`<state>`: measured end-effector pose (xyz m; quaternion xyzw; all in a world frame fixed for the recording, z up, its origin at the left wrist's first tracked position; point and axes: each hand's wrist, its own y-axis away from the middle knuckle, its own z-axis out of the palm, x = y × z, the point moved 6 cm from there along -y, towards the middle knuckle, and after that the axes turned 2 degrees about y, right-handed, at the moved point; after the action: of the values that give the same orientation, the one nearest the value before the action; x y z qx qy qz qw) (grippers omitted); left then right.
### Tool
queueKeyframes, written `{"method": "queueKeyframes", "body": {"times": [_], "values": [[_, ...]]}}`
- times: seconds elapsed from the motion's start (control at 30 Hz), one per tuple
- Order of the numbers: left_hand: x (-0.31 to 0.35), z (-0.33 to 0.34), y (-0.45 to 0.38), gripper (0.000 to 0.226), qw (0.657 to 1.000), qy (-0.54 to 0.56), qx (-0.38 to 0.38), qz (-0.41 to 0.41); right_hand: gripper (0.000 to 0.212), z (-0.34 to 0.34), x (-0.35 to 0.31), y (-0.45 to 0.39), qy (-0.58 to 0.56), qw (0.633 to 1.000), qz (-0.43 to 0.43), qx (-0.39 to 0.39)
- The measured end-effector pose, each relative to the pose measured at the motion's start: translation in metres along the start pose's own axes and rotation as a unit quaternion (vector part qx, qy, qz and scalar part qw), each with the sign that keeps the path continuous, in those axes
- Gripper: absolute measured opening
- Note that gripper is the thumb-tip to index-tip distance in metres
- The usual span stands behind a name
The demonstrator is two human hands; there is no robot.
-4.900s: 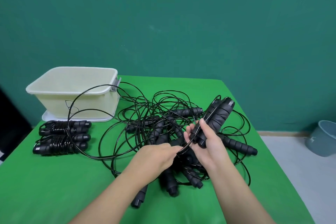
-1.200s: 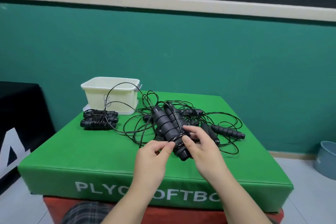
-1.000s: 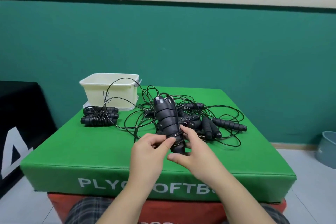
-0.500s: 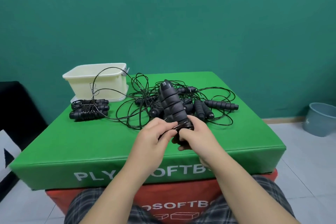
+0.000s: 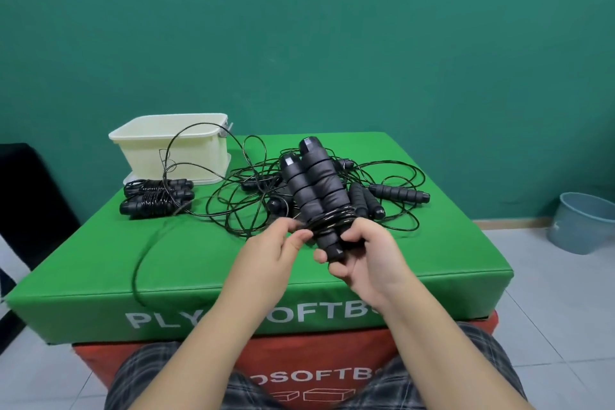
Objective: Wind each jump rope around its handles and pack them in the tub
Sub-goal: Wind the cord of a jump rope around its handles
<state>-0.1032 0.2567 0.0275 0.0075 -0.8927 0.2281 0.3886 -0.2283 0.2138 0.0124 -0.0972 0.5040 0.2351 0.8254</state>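
My right hand (image 5: 364,256) grips the lower end of a pair of black jump rope handles (image 5: 312,183) held side by side and pointing up and away from me. A few turns of thin black cord (image 5: 332,216) circle the handles just above my fingers. My left hand (image 5: 273,246) pinches that cord beside the handles. The rest of the cord trails left over the green box. A tangle of unwound ropes (image 5: 382,190) lies behind the handles. Two wound ropes (image 5: 154,200) lie at the left. The cream tub (image 5: 173,146) stands at the far left corner.
Everything sits on a green foam plyo box (image 5: 416,263) stacked on a red one (image 5: 299,353). A black object (image 5: 30,196) stands at the left, a grey-blue bucket (image 5: 582,220) on the tiled floor at the right. My knees in plaid shorts are below.
The handles stayed upright in my right hand while my left hand carried the cord round them, adding turns near the lower end. The view tilted down and closer to the box.
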Motion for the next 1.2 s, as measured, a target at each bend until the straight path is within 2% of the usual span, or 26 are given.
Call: {"method": "queueKeyframes", "body": {"times": [0.13,0.27,0.33,0.4,0.5,0.6,0.67,0.73,0.8,0.87,0.93,1.07,1.2], "values": [[0.003,0.001,-0.002,0.018,0.992,0.114,-0.029,0.037,0.048,0.007,0.001,0.004,-0.028,0.998,0.025,-0.046],[0.001,-0.009,-0.002,0.032,0.986,0.16,0.015,0.04,0.047,0.011,0.004,0.002,-0.002,0.997,0.047,-0.065],[0.0,-0.01,-0.001,0.037,0.982,0.181,0.045,0.021,0.04,0.011,0.006,0.0,0.03,0.998,0.034,-0.047],[-0.004,-0.011,0.002,0.035,0.972,0.221,0.074,-0.015,0.028,0.005,0.003,-0.005,0.086,0.996,-0.029,0.004],[-0.007,-0.011,0.004,0.028,0.965,0.241,0.096,-0.04,0.033,0.0,-0.011,-0.007,0.251,0.953,-0.154,0.071],[-0.006,-0.014,0.006,0.026,0.965,0.229,0.124,-0.032,0.035,0.01,-0.018,0.0,0.393,0.883,-0.249,0.065],[-0.004,-0.021,0.006,0.024,0.965,0.21,0.157,-0.024,0.036,0.014,-0.016,0.0,0.431,0.863,-0.259,0.047],[-0.002,-0.027,0.006,0.022,0.967,0.185,0.176,-0.012,0.026,0.015,-0.01,-0.001,0.429,0.874,-0.227,0.017],[-0.001,-0.031,0.007,0.02,0.969,0.172,0.178,0.001,0.052,0.015,-0.006,-0.002,0.438,0.874,-0.21,0.005],[0.001,-0.031,0.008,0.02,0.971,0.167,0.169,0.012,0.074,0.016,-0.006,-0.001,0.482,0.85,-0.213,0.006],[0.003,-0.029,0.008,0.021,0.973,0.166,0.155,0.028,0.076,0.013,-0.008,0.0,0.498,0.838,-0.22,0.02],[0.004,-0.022,0.007,0.016,0.975,0.19,0.102,0.061,0.057,0.005,-0.011,-0.003,0.446,0.866,-0.223,0.041],[0.004,-0.017,0.006,0.028,0.971,0.213,0.051,0.1,0.031,0.007,-0.01,-0.003,0.344,0.912,-0.223,0.032]]}}
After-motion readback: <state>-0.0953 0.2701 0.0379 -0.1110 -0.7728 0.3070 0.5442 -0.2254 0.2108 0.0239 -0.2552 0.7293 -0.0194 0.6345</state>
